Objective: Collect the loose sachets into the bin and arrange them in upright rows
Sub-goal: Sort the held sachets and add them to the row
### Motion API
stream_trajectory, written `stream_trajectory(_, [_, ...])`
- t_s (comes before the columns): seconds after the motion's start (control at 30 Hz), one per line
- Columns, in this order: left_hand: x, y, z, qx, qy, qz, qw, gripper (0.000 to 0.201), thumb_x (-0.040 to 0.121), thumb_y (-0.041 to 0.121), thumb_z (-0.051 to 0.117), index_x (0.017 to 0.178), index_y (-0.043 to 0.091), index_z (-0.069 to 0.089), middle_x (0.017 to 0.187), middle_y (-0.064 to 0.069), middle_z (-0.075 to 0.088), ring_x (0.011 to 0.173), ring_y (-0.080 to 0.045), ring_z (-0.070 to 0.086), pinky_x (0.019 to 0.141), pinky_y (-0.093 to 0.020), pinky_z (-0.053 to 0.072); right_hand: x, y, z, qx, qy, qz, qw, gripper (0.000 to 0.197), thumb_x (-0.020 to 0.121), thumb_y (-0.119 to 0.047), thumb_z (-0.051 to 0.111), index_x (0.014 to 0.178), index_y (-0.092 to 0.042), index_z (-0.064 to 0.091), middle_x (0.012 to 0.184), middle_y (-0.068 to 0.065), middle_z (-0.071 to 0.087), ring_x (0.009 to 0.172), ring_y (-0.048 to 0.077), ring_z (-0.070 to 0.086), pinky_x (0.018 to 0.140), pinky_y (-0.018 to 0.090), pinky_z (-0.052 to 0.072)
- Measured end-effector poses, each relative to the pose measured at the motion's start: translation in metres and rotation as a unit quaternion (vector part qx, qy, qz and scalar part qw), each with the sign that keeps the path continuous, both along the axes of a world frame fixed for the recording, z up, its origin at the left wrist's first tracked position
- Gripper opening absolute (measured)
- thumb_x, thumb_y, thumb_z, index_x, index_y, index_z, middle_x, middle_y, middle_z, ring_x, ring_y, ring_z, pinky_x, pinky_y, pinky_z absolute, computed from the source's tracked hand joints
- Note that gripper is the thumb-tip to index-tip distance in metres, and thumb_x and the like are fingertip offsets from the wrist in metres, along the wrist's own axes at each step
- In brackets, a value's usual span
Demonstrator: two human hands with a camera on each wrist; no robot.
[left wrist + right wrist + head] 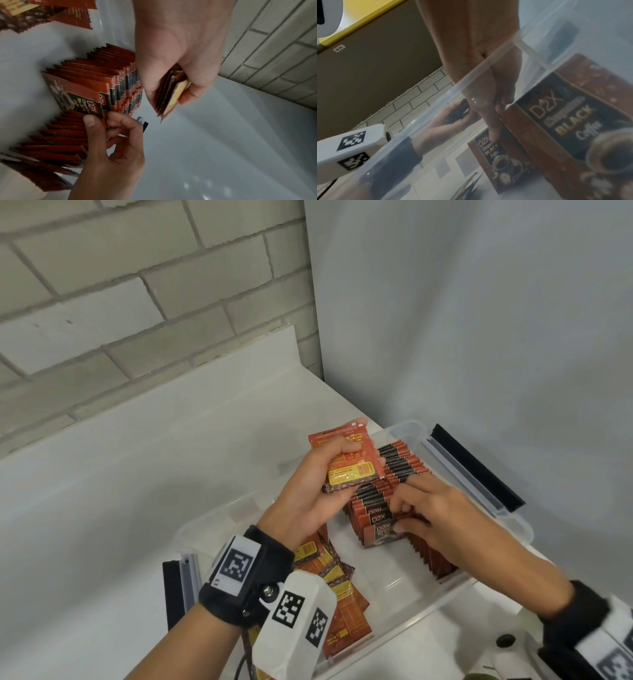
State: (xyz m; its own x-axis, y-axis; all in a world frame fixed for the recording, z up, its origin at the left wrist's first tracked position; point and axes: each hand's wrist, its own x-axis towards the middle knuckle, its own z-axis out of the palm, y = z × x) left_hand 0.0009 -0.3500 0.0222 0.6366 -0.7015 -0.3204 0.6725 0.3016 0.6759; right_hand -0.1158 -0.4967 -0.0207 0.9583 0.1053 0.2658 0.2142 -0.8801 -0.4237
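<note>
Left hand [310, 491] clamped on a sachet stack [346, 462]; right hand [423, 508] pinching the front upright sachet [380, 534] in the bin [517, 529].

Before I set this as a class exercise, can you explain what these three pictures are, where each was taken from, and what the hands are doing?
No machine here: a person wears one camera on the head and one on each wrist. The head view looks down at a clear plastic bin on a white counter. The left hand holds a small stack of red coffee sachets. The right hand pinches sachets in the upright rows. Loose sachets lie flat in the bin. The right wrist view looks through the bin's wall.
</note>
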Motion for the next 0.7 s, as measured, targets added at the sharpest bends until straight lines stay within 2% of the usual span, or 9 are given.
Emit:
stream_trajectory(0.1, [0.000,-0.001,-0.001,0.018,-0.007,0.001,1.000,0.032,0.068,0.010,0.065,0.100,0.009,0.062,0.086,-0.009,0.072,0.083,-0.021,0.070,0.082,-0.030,0.053,0.000,0.001,0.001,-0.001,-0.007,-0.008,1.000,0.041,0.056,-0.002,0.089,0.074,-0.017,0.056,0.083,-0.014,0.047,0.071,0.008,0.048,0.064,0.007,0.034])
stream_trajectory(0.2, [0.001,-0.001,-0.002,0.032,-0.019,-0.006,0.999,0.025,0.069,0.009,0.067,0.093,0.010,0.063,0.083,-0.006,0.072,0.078,-0.017,0.071,0.073,-0.027,0.055,0.000,0.002,0.000,-0.006,-0.011,-0.015,1.000,0.042,0.056,0.000,0.088,0.073,-0.016,0.054,0.083,-0.013,0.047,0.071,0.008,0.047,0.064,0.007,0.034])
stream_trajectory(0.37, [0.002,-0.002,-0.002,0.044,-0.037,-0.021,0.998,0.026,0.071,0.008,0.068,0.097,0.010,0.066,0.093,-0.008,0.073,0.084,-0.020,0.071,0.072,-0.027,0.058,0.001,0.000,-0.002,0.011,-0.009,-0.032,0.999,0.038,0.061,0.000,0.085,0.074,-0.015,0.052,0.083,-0.013,0.045,0.073,0.007,0.044,0.065,0.006,0.030])
stream_trajectory(0.47, [0.001,-0.003,-0.003,0.046,-0.052,-0.028,0.997,0.028,0.071,0.007,0.068,0.100,0.009,0.066,0.093,-0.009,0.073,0.085,-0.021,0.071,0.072,-0.028,0.058,0.000,-0.001,0.000,0.040,0.011,-0.043,0.998,0.032,0.067,-0.006,0.084,0.076,-0.015,0.055,0.082,-0.018,0.044,0.072,-0.001,0.044,0.059,0.006,0.034])
stream_trajectory(0.53, [0.001,-0.003,-0.003,0.049,-0.062,-0.034,0.996,0.030,0.072,0.006,0.068,0.102,0.006,0.066,0.095,-0.011,0.072,0.086,-0.022,0.071,0.072,-0.029,0.058,-0.002,0.000,0.006,0.091,0.059,-0.059,0.992,0.028,0.071,-0.016,0.083,0.080,-0.020,0.056,0.082,-0.021,0.048,0.073,-0.004,0.048,0.065,0.006,0.041])
stream_trajectory(0.57, [0.001,-0.003,-0.003,0.052,-0.067,-0.038,0.996,0.032,0.073,0.006,0.068,0.105,0.005,0.066,0.097,-0.012,0.072,0.088,-0.024,0.071,0.075,-0.030,0.058,-0.003,0.000,0.011,0.132,0.092,-0.068,0.985,0.029,0.071,-0.023,0.082,0.082,-0.025,0.056,0.082,-0.019,0.053,0.074,-0.002,0.051,0.068,0.006,0.041])
stream_trajectory(0.63, [0.000,-0.003,-0.003,0.055,-0.077,-0.046,0.994,0.035,0.074,0.005,0.069,0.109,0.005,0.065,0.100,-0.014,0.071,0.092,-0.026,0.070,0.081,-0.033,0.057,-0.004,-0.001,0.020,0.245,0.135,-0.087,0.956,0.035,0.065,-0.037,0.081,0.088,-0.028,0.056,0.082,-0.008,0.061,0.074,-0.001,0.054,0.066,0.010,0.044])
stream_trajectory(0.7, [0.000,-0.003,-0.004,0.057,-0.086,-0.054,0.993,0.035,0.074,0.005,0.069,0.109,0.006,0.065,0.101,-0.014,0.071,0.094,-0.027,0.069,0.082,-0.034,0.057,-0.002,-0.004,0.025,0.360,0.137,-0.093,0.918,0.046,0.060,-0.045,0.078,0.096,-0.023,0.060,0.084,0.000,0.065,0.071,0.002,0.057,0.067,0.017,0.049])
